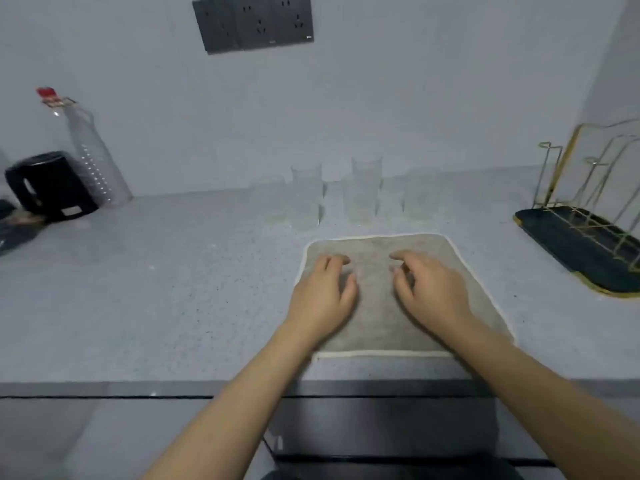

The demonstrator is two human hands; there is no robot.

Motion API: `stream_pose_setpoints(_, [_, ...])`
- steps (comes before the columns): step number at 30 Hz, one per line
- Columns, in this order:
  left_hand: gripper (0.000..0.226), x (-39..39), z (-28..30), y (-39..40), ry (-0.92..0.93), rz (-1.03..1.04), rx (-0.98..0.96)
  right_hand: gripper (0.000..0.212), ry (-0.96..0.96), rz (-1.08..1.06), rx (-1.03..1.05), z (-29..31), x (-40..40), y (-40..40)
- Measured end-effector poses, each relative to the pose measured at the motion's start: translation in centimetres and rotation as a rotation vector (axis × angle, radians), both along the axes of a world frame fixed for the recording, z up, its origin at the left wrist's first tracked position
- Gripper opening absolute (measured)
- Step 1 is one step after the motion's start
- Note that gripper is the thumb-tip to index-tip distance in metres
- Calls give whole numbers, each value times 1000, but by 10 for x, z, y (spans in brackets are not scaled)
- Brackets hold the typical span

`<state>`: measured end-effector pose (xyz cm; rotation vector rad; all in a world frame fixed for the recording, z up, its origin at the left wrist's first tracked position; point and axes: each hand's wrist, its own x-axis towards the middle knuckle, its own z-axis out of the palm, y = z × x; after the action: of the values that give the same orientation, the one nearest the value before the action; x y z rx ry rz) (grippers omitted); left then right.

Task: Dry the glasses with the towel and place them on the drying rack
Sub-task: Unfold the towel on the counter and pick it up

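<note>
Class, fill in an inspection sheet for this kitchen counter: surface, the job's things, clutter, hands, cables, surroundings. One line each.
Surface: grey speckled counter, with a dark front edge.
Job's things: grey towel lies flat near the front edge; clear glasses stand grouped behind it, count unclear; gold wire drying rack on its dark tray at far right holds no glasses.
Clutter: black kettle and clear bottle with a red cap at far left.
Hands: left hand and right hand rest on the towel, fingers loosely bent, holding nothing.
Cables: nothing seen.
Surroundings: grey wall with dark socket panel.
</note>
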<state>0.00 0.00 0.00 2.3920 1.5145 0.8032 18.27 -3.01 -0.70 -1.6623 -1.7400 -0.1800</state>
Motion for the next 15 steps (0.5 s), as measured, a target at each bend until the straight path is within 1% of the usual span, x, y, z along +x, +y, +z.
stream_pose_setpoints(4, [24, -5, -6, -29, 29, -60, -142, 17, 1, 82, -164, -7, 26, -34])
stream_pose_setpoints(7, [10, -12, -13, -40, -63, -90, -274, 12, 51, 217, -283, -8, 42, -47])
stream_pose_setpoints(8, [9, -15, -13, -43, -86, -104, -288, 12, 82, 256, -313, -7, 46, -50])
stream_pose_setpoints(12, [10, -26, -11, -57, -169, -127, -389, 26, 170, 344, -460, -3, 59, -64])
stream_pose_setpoints(15, [13, -33, -9, -60, -208, -143, -448, 30, 220, 367, -553, 2, 68, -71])
